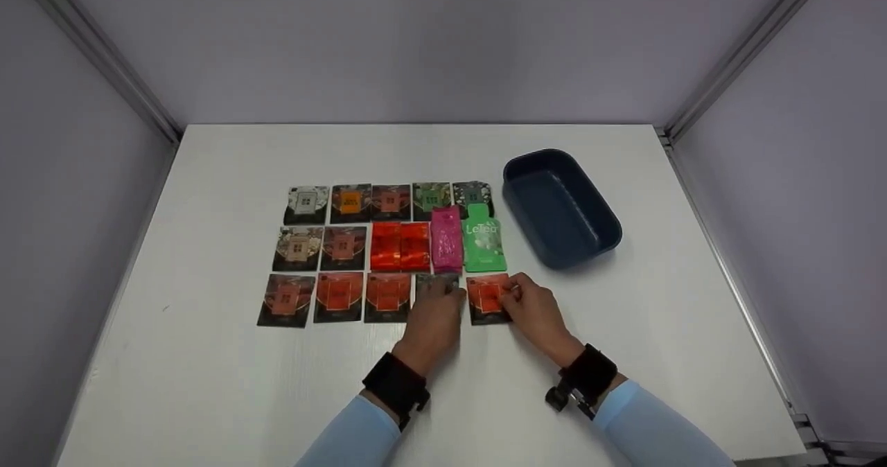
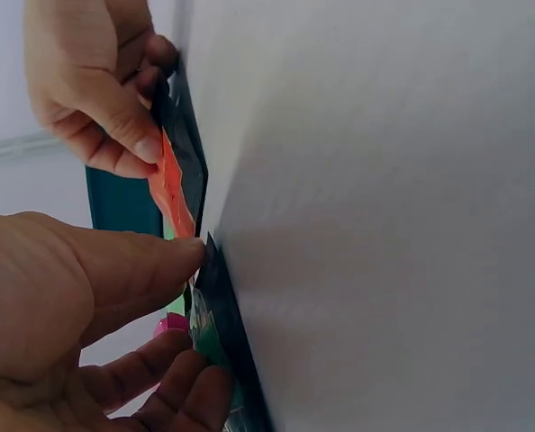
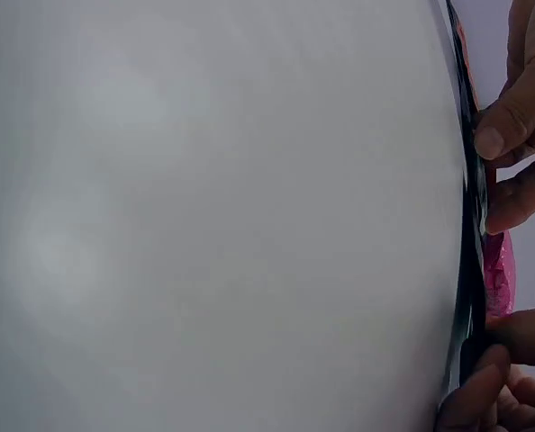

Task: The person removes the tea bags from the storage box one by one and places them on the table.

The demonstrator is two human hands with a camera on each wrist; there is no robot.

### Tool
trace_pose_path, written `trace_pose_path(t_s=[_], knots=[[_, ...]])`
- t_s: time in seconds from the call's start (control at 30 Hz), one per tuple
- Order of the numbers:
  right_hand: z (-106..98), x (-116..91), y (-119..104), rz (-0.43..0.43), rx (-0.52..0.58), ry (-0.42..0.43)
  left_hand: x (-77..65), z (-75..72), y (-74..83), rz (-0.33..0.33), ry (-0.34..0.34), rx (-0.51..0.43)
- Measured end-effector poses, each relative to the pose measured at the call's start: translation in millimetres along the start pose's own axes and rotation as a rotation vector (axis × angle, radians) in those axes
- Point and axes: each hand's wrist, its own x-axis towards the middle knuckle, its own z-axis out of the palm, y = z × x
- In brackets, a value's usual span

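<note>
At the right end of the front row, my right hand [image 1: 532, 307] pinches the right edge of a flat red-and-black square sachet [image 1: 485, 299]. Thumb and fingertips meet at that edge in the left wrist view, where the sachet's orange-red face [image 2: 170, 189] shows. My left hand [image 1: 433, 321] lies over the neighbouring dark sachet [image 1: 449, 282] and covers most of it. Its thumb touches the sachet's near corner, while the other fingers rest on the face, which has a green patch [image 2: 209, 342]. Another red-and-black sachet [image 1: 388, 296] lies just left of this hand.
Several square sachets [image 1: 339, 296] lie in three rows on the white table [image 1: 208, 384]. Two shiny red packets [image 1: 400, 247], a magenta packet [image 1: 447, 240] and a green pouch [image 1: 484, 245] fill the middle row's right. A dark blue bin [image 1: 554, 210] stands back right. Grey panels enclose the table.
</note>
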Motion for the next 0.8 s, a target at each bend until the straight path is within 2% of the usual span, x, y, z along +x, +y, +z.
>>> trace_pose_path(t_s=[0.2,0.4,0.5,0.63,0.8], knots=[[4,5,-5,-0.024,-0.083,0.011,1.9,2.8,-0.2,-0.014,-0.01,-0.024],[4,7,-4,-0.003,-0.127,0.021,2.4,0.7,-1.2,-0.009,-0.004,-0.024],[1,4,-3,0.016,-0.137,0.039,0.4,-3.6,-5.4,-0.018,0.011,-0.057],[-6,-3,3,0.003,-0.13,0.07,-8.2,-16.8,-24.4,-0.063,0.026,-0.133],[-23,-15,19,-0.052,-0.192,0.087,-32.3,-41.3,-67.1,-0.146,0.032,-0.141]])
